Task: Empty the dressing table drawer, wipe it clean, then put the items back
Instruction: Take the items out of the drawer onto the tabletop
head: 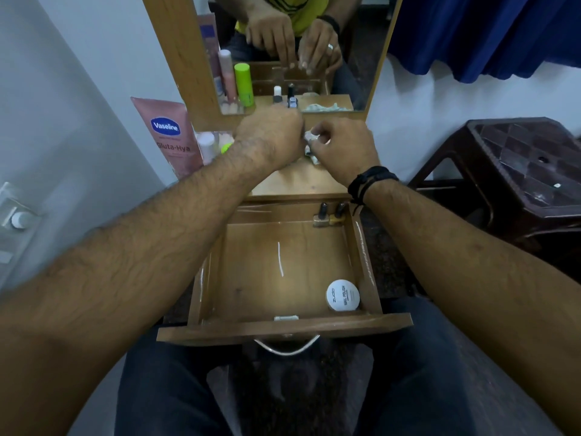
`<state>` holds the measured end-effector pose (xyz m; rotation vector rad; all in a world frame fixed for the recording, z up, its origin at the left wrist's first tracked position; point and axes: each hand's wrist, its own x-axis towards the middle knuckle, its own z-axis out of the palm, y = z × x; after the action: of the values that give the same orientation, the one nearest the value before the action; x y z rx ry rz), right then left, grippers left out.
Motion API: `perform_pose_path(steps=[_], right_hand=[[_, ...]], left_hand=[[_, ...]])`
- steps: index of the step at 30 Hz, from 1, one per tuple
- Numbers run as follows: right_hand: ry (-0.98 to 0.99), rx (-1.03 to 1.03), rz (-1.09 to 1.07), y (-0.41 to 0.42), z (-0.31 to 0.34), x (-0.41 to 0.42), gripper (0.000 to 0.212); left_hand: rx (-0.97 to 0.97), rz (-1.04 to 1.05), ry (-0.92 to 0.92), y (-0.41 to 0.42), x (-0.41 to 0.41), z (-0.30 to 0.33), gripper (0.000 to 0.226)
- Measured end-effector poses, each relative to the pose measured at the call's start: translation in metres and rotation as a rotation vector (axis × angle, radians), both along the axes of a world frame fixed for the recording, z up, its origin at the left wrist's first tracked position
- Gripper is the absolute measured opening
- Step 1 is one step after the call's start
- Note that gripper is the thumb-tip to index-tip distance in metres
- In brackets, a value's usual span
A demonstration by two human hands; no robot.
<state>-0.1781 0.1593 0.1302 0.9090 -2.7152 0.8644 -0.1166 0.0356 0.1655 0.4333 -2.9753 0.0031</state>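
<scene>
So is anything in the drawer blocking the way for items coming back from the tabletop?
Mostly no. The drawer is open; only two nail polish bottles at the far right corner and a white jar near right occupy it.

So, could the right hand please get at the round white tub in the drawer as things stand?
Probably yes: the white tub sits uncovered in the open drawer, but the right hand is pinching something white up on the table top.

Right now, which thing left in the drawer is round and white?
The white nail polish jar in the drawer's near right corner. The other two, nail polish bottles, are small, dark-capped and stand at the far right corner.
</scene>
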Motion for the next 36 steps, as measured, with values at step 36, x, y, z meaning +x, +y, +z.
perform_pose_path(steps=[36], right_hand=[[-0.142,0.322,-0.070,0.070,-0.111,0.018,0.018]], left_hand=[[0.098,-0.090,-0.214,0.064,0.021,-0.116,0.020]])
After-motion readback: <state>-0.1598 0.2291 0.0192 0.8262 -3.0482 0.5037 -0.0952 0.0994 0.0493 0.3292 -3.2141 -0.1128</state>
